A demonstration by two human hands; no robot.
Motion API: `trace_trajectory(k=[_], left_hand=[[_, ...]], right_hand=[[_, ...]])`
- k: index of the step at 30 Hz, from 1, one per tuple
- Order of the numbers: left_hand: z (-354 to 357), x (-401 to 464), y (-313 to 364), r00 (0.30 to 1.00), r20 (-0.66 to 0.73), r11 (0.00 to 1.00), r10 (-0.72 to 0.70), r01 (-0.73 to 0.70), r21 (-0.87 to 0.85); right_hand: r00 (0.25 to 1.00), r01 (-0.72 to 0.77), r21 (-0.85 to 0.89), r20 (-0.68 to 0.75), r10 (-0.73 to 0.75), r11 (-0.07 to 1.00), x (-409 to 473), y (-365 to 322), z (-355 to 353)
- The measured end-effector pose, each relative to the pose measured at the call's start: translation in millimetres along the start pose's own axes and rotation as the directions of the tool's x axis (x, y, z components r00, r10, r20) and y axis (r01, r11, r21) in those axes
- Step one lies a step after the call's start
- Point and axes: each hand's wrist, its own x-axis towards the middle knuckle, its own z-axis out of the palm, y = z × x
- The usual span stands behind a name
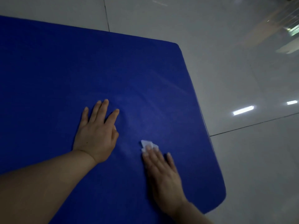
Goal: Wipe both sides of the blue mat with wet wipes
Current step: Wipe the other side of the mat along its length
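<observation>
Right hand point(163, 177) lies flat, fingers straight, pressing a small crumpled white wet wipe point(148, 145) onto the flat dark-blue foam mat point(80, 70); only the wipe's front part shows past the fingertips, lower centre of the frame. The hand is slightly blurred. Left hand point(97, 131) lies flat too, fingers spread and straight, palm down on the mat just left of the wipe, holding nothing. Both bare forearms enter from the bottom edge. Mat fills the left and centre of the frame, running off the left and bottom edges. Its far edge slants from upper left down to a rounded corner at upper right of centre; its right edge runs from there down to a second rounded corner at lower right. Long axis cannot be told, the mat is cut off. Faint pale streaks arc across the mat above and right of the hands. Bare mat lies open above and left of both hands. The mat rests on glossy pale-grey floor tiles point(242, 70) with dark grout lines and bright light reflections at the right.
</observation>
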Motion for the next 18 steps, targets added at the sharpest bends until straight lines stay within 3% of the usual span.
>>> trace_trajectory(k=[2,4,5,10,14,16,18], left_hand=[[0.8,-0.8,0.3,1.000,0.007,1.000,0.010,-0.010,-0.002],[-1.0,-0.1,-0.9,1.000,0.021,1.000,0.003,-0.003,-0.027],[-3.6,1.5,-0.6,1.000,0.029,0.999,-0.001,0.002,-0.048],[-16.8,-30.1,3.8,1.000,0.020,0.985,-0.013,0.016,-0.170],[-6.3,-78.7,8.9,0.998,0.060,0.997,-0.013,0.018,-0.080],[-1.6,-79.0,6.6,0.997,0.080,1.000,-0.011,0.013,-0.026],[-0.5,-74.3,6.8,0.997,0.073,1.000,-0.003,0.004,-0.017]], right_hand=[[0.960,-0.270,0.000,-0.082,0.269,0.963,2.2,47.2,-12.2],[0.828,-0.551,0.013,-0.118,0.549,0.834,1.6,92.0,-27.9],[0.781,-0.619,0.000,-0.103,0.616,0.785,0.5,105.7,-31.7],[0.789,-0.609,-0.003,-0.103,0.606,0.793,1.0,110.9,-24.5],[0.738,-0.663,0.000,-0.163,0.654,0.748,-5.6,101.6,-21.0],[0.821,-0.553,0.000,-0.173,0.545,0.833,-18.0,67.3,-7.1],[0.931,-0.348,0.009,-0.115,0.347,0.937,-41.6,41.1,4.2]])
